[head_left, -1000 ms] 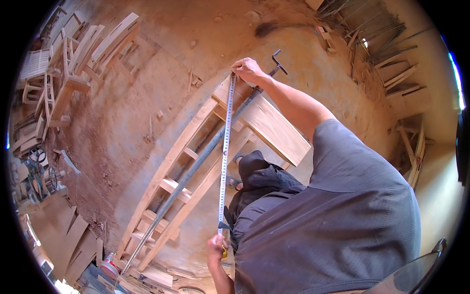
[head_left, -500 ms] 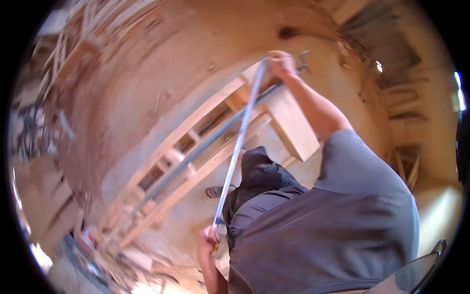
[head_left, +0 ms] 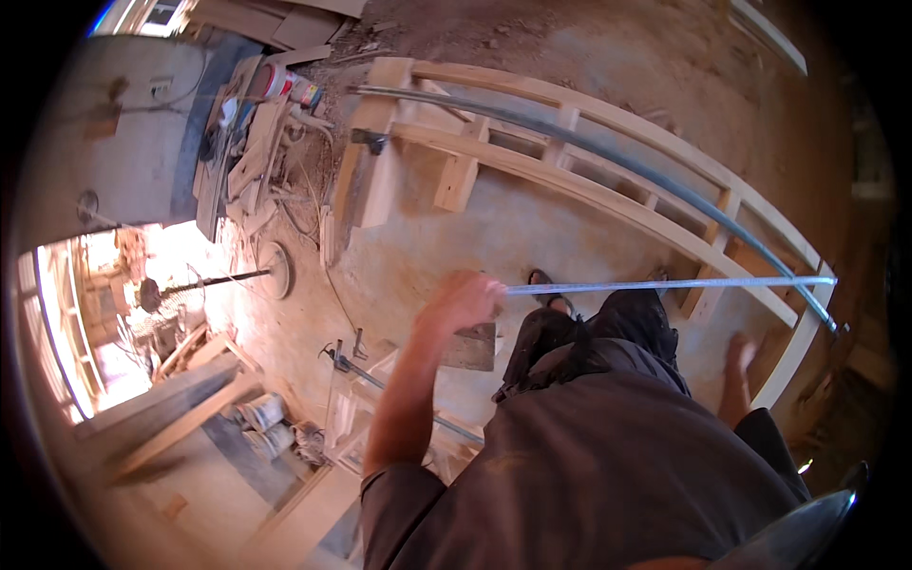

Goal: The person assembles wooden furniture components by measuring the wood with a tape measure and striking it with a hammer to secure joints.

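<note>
My left hand (head_left: 463,302) is closed around a tape measure, its case hidden in the fingers. From it the pale tape blade (head_left: 655,285) runs out straight to the right, its free end over the right end of a long wooden frame (head_left: 570,176). My right hand (head_left: 741,353) is low beside my body at the right, off the blade. It is blurred, so its fingers cannot be made out. Along the wooden frame lies a long grey metal bar clamp (head_left: 608,152), its dark jaw by the left end post.
A second bar clamp (head_left: 380,380) and pale wooden pieces lie at lower left. Scrap boards (head_left: 256,157) and a red-and-white bucket (head_left: 276,83) stand by the grey wall. A disc-based stand (head_left: 275,270) is near the bright opening. My sandalled feet (head_left: 551,293) are beside the frame.
My view has swung toward the frame's other end. My right hand has let go of the tape's end and dropped to my side. The left hand still holds the tape measure, its blade out.
</note>
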Demonstrator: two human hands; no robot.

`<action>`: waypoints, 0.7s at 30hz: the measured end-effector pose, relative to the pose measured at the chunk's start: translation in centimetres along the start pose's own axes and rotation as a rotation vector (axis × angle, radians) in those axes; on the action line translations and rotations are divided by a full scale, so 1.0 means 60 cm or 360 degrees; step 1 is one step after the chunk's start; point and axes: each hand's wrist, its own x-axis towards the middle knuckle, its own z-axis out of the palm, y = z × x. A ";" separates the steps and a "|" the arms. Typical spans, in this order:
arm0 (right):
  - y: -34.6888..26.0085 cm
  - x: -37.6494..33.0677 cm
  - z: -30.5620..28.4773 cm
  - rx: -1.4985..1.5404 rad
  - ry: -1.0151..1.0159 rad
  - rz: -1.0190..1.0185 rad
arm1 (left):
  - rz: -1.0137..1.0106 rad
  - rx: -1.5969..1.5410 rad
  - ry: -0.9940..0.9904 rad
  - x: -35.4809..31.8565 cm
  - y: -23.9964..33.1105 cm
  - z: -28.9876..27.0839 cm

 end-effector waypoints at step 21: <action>-1.264 -0.175 -0.456 -0.0220 -0.1473 -0.2367 | -0.0493 0.0133 0.0316 -0.154 -0.609 -0.275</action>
